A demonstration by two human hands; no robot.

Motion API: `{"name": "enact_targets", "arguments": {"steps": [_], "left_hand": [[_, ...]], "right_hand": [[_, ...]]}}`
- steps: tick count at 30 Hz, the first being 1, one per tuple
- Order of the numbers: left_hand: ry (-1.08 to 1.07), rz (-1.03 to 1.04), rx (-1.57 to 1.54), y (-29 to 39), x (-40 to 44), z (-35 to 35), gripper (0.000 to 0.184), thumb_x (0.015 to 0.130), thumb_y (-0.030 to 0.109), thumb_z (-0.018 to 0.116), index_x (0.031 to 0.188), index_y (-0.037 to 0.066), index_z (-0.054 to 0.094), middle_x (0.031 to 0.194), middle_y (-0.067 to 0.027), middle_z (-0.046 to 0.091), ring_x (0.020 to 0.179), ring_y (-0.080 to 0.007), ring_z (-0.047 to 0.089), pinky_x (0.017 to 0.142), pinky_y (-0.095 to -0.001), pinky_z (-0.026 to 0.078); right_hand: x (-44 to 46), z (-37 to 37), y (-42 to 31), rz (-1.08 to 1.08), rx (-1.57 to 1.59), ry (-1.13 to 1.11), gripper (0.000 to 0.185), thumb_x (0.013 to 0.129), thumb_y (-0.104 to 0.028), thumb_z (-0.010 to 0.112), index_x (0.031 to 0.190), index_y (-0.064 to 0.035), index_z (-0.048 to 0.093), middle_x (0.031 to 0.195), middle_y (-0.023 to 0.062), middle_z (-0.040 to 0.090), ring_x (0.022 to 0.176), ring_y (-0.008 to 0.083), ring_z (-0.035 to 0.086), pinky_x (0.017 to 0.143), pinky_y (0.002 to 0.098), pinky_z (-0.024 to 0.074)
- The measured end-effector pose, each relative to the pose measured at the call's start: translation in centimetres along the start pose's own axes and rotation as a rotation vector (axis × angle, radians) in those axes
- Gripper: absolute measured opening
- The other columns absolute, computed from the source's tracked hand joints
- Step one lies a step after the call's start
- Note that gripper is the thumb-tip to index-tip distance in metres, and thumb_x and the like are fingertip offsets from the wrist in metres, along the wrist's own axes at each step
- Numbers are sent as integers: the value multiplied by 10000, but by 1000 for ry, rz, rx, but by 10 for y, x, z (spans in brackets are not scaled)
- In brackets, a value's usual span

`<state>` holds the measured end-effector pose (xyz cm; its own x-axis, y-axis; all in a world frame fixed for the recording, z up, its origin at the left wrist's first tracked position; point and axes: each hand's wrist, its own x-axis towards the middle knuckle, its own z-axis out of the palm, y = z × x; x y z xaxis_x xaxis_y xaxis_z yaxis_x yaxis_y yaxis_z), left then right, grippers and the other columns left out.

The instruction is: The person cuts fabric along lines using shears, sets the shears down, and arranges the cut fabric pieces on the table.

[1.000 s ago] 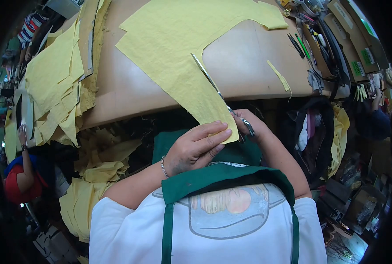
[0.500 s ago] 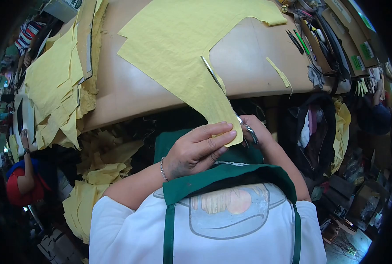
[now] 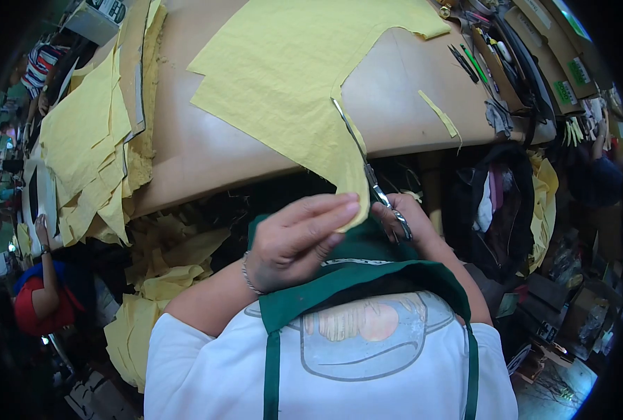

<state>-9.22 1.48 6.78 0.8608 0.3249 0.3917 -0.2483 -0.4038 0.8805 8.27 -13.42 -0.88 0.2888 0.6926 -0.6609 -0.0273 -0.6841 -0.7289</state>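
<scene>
Yellow cloth [image 3: 276, 77] spreads over the tabletop [image 3: 185, 150], its narrow end hanging past the near edge, pinched in the left hand [image 3: 287, 241]. Since a second ago, that hand has drawn slightly leftward, and the scissors [image 3: 369, 173], gripped by the right hand [image 3: 413, 213], sit nearer the cloth's inner edge.

You are in a cutting workshop: stacked yellow sheets [image 3: 80, 133] lie on the left end of the bench [image 3: 196, 154], small tools [image 3: 464, 64] and cardboard boxes [image 3: 550, 59] crowd its right end, scissors [image 3: 373, 180] reach over its near edge, and another person in red [image 3: 30, 308] is left of it.
</scene>
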Motion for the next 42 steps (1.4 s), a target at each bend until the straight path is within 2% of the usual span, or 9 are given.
{"name": "enact_targets", "arguments": {"steps": [6,11,15,18,24,29,31,34,42], "left_hand": [[483,-120,265,-45,43,-78,231,827,111,552,1002,-38,576,927,-157,597,797,-179,572,723,-248,443],[424,-289,1072,-225,90,-198,506,773,322,589,1129,-24,487,1066,-204,535,1012,-315,492,843,-377,411],[383,-677,1249,-204,117,-174,530,744,273,613,1173,11,447,1083,-194,536,1029,-341,489,861,-386,406],[437,-503,983,-241,108,-194,479,728,200,623,1154,49,463,1062,-188,553,998,-339,517,846,-368,418],[407,-678,977,-171,38,-210,435,725,149,611,1127,54,474,1064,-189,544,959,-344,531,818,-388,430],[414,-474,1461,-122,-11,-144,421,743,236,617,1120,94,496,1097,-148,486,1061,-331,443,843,-407,405],[251,-234,1265,-115,-3,-111,444,747,276,617,1137,104,491,1126,-140,478,1108,-306,404,875,-400,380],[26,-359,1127,-96,13,-54,483,744,345,616,1137,95,489,1194,-111,444,1151,-306,374,887,-500,321],[-23,-280,838,-97,29,-32,289,706,308,653,813,46,595,928,-77,527,916,-267,470,755,-376,411]], "right_hand": [[-8,4,-5,1,49,39,491,728,-543,585,661,-66,488,497,-4,464,395,76,454,384,216,369],[-13,6,-4,41,24,69,457,743,-500,598,672,-57,508,506,-3,476,403,72,459,395,212,383],[-16,4,-6,98,13,74,444,736,-487,614,674,-58,519,518,-1,484,424,78,476,406,223,395],[-17,-1,-9,103,-21,62,447,727,-488,623,673,-56,523,516,0,483,421,81,477,405,227,396],[-8,-13,-21,107,-171,-69,474,696,-506,644,665,-48,528,507,11,487,416,88,478,399,231,391],[-1,-12,-25,87,-205,-154,475,676,-502,664,668,-44,537,492,8,480,417,92,482,388,229,371],[-2,-12,-25,84,-162,-161,472,679,-499,663,664,-45,535,493,4,478,417,89,480,388,226,370],[-3,-12,-24,91,-135,-174,464,689,-494,656,659,-47,531,495,0,475,419,87,482,390,222,374],[2,-15,-16,75,-97,-232,457,719,-496,624,658,-54,526,506,-5,468,419,87,477,404,225,387]]}}
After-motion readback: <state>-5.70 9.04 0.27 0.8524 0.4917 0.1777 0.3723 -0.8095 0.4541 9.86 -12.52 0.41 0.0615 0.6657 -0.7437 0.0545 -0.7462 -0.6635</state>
